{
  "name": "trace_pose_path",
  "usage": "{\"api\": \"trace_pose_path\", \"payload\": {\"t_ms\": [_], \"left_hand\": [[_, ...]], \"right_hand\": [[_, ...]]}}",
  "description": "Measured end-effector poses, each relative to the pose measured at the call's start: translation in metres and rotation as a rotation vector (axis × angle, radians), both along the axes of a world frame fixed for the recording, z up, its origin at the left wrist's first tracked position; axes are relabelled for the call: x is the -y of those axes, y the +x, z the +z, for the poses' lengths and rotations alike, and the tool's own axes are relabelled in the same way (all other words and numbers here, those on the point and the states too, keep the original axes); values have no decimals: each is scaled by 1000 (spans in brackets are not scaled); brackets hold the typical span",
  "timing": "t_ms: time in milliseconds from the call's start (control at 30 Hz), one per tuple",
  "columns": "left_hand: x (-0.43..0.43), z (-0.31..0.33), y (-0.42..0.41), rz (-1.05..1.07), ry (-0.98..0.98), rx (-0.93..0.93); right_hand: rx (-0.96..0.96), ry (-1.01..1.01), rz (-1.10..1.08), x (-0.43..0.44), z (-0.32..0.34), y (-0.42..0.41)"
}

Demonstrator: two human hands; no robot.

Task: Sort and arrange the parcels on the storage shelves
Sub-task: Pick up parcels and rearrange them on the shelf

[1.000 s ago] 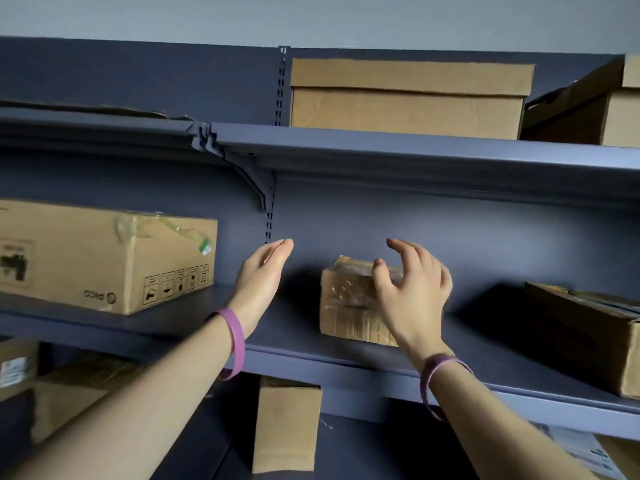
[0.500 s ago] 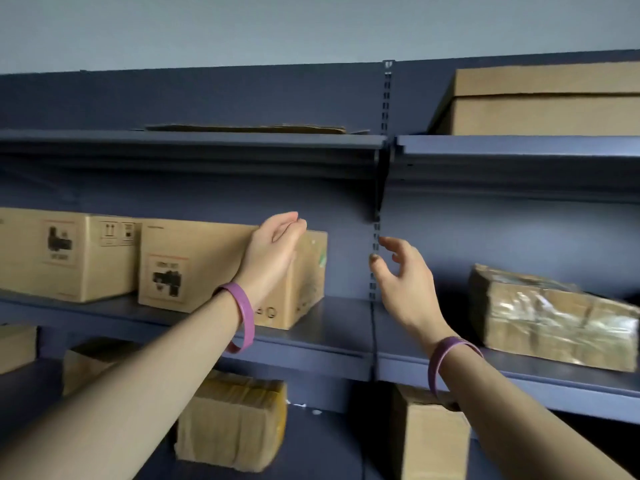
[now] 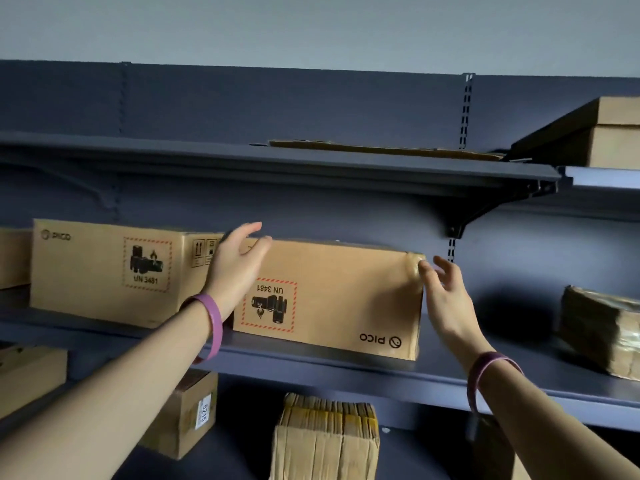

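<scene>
A brown cardboard parcel [image 3: 339, 296] with an upside-down PICO mark and a red-framed UN 3481 label stands on the middle shelf [image 3: 346, 370]. My left hand [image 3: 239, 268] is at its upper left corner, fingers apart, in front of the box. My right hand [image 3: 441, 292] is at its taped upper right corner, fingertips touching or nearly touching the edge. Neither hand grips it. A second, upright PICO parcel [image 3: 104, 271] stands just left of it. Both wrists wear purple bands.
A tape-wrapped parcel [image 3: 602, 330] lies at the right on the same shelf. The top shelf [image 3: 277, 164] carries a flat cardboard sheet [image 3: 381, 148] and a large box [image 3: 595, 133]. Below stand a labelled small box [image 3: 187, 414], a bundle of cardboard [image 3: 325, 441] and another box [image 3: 31, 375].
The view has swung left from the small wrapped parcel to the PICO boxes. Both hands have moved with it and now flank the upside-down PICO parcel, holding nothing throughout.
</scene>
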State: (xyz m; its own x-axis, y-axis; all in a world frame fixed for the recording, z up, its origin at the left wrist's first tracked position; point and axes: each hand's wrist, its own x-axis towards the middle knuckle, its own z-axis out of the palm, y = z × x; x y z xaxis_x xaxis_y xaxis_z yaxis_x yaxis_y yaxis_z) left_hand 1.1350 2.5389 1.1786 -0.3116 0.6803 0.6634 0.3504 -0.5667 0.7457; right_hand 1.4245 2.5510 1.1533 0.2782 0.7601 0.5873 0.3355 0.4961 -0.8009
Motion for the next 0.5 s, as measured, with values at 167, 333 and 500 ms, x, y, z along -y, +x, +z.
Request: {"api": "trace_pose_path", "payload": {"t_ms": [167, 333, 500], "left_hand": [[-25, -11, -27, -17, -131, 69], [-51, -15, -28, -121, -364, 193], [-59, -17, -19, -132, -352, 260]], "right_hand": [[-13, -46, 10, -11, 6, -15], [-77, -77, 120, -16, 9, -22], [-181, -62, 154, -18, 10, -26]]}}
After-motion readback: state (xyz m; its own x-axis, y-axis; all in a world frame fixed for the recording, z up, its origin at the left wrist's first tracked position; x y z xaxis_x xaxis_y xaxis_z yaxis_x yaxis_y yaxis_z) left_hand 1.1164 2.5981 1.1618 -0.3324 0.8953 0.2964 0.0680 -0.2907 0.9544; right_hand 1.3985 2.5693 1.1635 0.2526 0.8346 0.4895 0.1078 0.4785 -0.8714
